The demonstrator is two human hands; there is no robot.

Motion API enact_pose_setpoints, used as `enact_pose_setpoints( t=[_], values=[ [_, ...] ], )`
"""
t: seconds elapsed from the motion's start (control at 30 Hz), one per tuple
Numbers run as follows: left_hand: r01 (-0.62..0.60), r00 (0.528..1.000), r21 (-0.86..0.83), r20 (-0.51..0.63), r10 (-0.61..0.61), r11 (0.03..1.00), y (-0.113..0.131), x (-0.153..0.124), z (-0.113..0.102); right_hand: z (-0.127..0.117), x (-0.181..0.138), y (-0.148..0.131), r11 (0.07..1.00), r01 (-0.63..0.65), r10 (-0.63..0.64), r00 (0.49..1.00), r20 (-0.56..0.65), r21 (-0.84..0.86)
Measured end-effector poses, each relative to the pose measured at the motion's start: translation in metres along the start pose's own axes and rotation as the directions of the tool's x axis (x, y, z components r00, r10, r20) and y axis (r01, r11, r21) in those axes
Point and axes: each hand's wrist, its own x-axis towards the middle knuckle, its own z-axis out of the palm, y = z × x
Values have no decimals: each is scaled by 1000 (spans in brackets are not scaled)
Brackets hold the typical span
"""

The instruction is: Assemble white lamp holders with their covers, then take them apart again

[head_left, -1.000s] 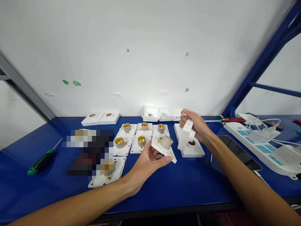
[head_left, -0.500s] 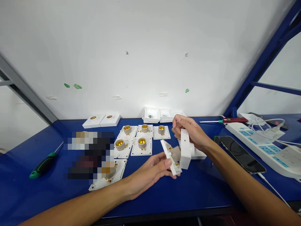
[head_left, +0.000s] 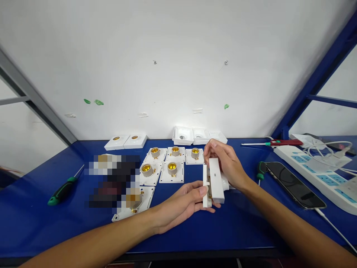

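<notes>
Left hand [head_left: 188, 203]: half closed, pinching socket plate [head_left: 205, 174].
Right hand [head_left: 228, 163]: curled, partly hidden, gripping white cover [head_left: 216, 183].
Plate into cover: at 5 o'clock from view centre; apparently mid-joining, calling for squared edges, then pressing.
Upturned covers [head_left: 182, 142]: 11 o'clock from hands, hollow side out.
Boxed sockets [head_left: 138, 143]: 10 o'clock, brassy inside.

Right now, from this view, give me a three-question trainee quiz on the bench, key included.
1. Which hand holds the thin white plastic base plate?
2. True or false: the black rectangular phone lies between the right forearm and the white plastic power strip.
3. Fill in: the metal-shafted screwdriver at far left has a black-and-____ handle.

Key:
1. The left hand.
2. True.
3. Green.
</notes>
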Motion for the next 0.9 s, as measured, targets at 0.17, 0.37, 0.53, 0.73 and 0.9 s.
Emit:
enact_pose_setpoints(
  t=[0.17, 0.37, 0.53, 0.73, 0.9],
  values=[
    [-46, 999, -14, 28, 46, 999, 3, 0, 3, 5, -3, 10, 996, 55, -58, 998, -39, -75],
    [-131, 991, -58, -2, 131, 990, 1, 3, 0, 8, -11, 15, 973, 124, -141, 987, -72, -194],
    [-237, 969, -116, -101, 226, 965, 1, 5, -3, -5, -9, 16, 964, 93, -52, 985, 167, -251],
    [-239, 967, -142, -129, 221, 961, 4, 5, 0, -22, -2, 22, 942, 91, 32, 934, 356, -323],
    [-235, 967, -130, -129, 219, 963, 5, 6, 0, -24, -1, 19, 945, 96, 21, 937, 349, -313]
  ],
)
